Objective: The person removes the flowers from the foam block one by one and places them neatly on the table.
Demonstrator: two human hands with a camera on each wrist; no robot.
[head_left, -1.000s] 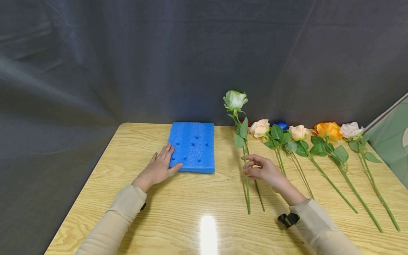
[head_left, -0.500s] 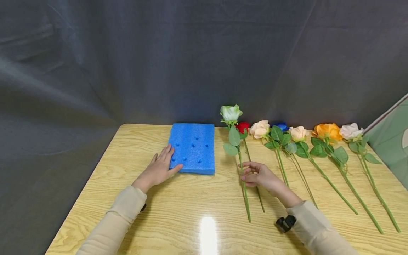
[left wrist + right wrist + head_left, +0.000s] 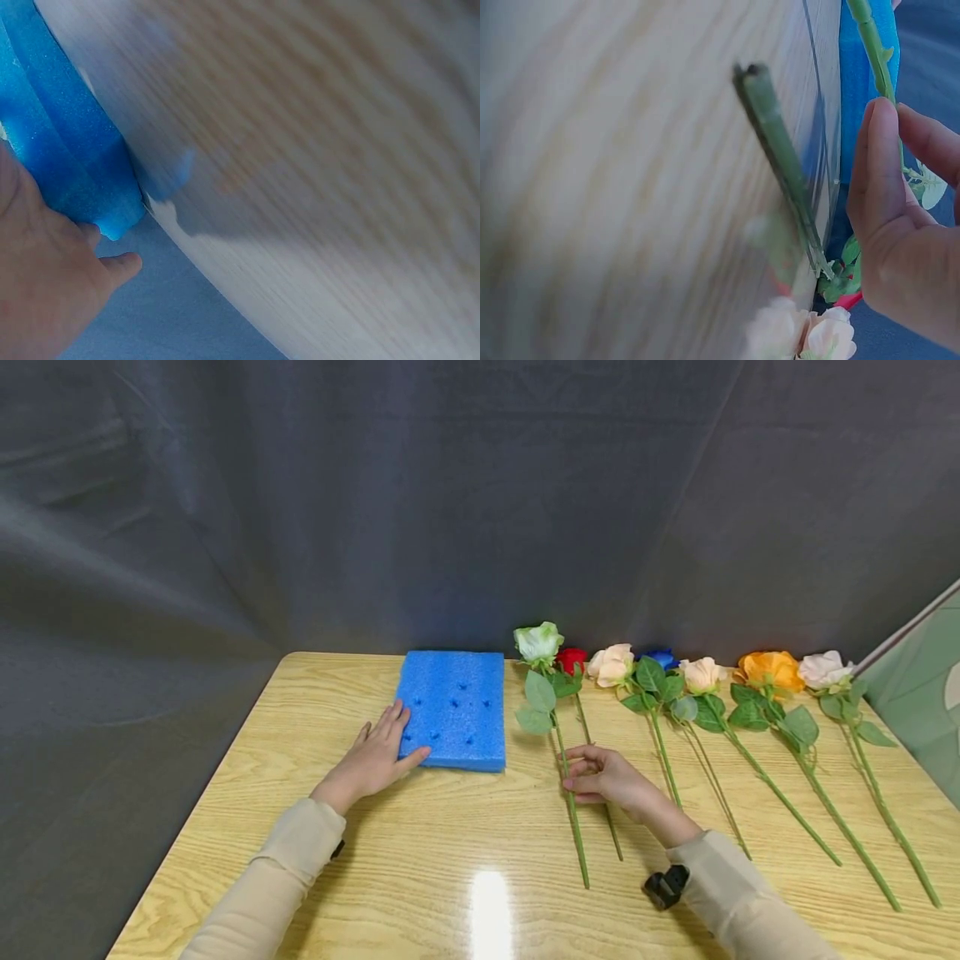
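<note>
A white rose with green-tinged petals (image 3: 538, 643) leans on the right half of the table, left of a red rose (image 3: 572, 660). My right hand (image 3: 611, 783) pinches its green stem between thumb and fingers; the right wrist view shows that stem (image 3: 876, 56) at the fingertips. My left hand (image 3: 371, 756) lies with spread, straight fingers on the left edge of a blue foam block (image 3: 457, 714) dotted with several small holes. In the left wrist view the hand (image 3: 52, 262) partly covers the foam block's end (image 3: 75, 135).
Right of the red rose lie a peach rose (image 3: 611, 665), a blue rose (image 3: 660, 657), another peach rose (image 3: 703, 675), an orange rose (image 3: 772, 672) and a pale pink rose (image 3: 825, 668). A dark curtain (image 3: 480, 510) hangs behind the wooden table (image 3: 420, 868).
My right hand has lowered the white rose toward the table and slightly left, uncovering the red rose. The left hand has stayed on the foam block.
</note>
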